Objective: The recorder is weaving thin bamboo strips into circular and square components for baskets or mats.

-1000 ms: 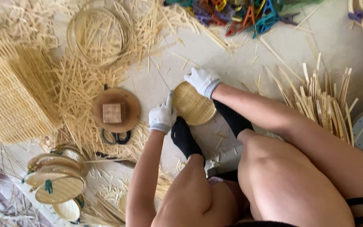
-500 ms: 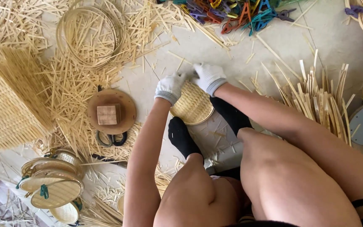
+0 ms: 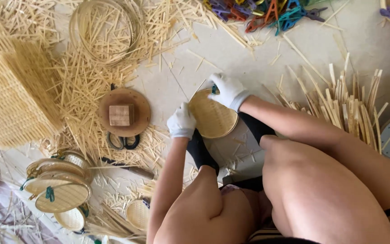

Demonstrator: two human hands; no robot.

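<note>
Tray (image 3: 213,119) at frame centre, on floor between both feet | left hand (image 3: 181,122) gloved, closed on tray's left rim | right hand (image 3: 229,90) gloved, pinching top rim beside small green clip (image 3: 214,89) | brown disc (image 3: 124,112) with wood block (image 3: 121,115) left of tray | scissors (image 3: 123,142) just below disc

I see both my hands in white knit cloth gloves, matt and soft-looking, the left hand (image 3: 182,121) and right hand (image 3: 229,90) on a round woven tray (image 3: 213,119) of pale bamboo strips, finely ribbed and dull. The floor (image 3: 249,58) looks like smooth, light stone or tile with a faint sheen. Loose bamboo splints (image 3: 82,86) look dry and rough. The round board (image 3: 125,113) is dark matt wood under a paler wood block (image 3: 121,115). The clips (image 3: 267,11) look like glossy coloured plastic.
</note>
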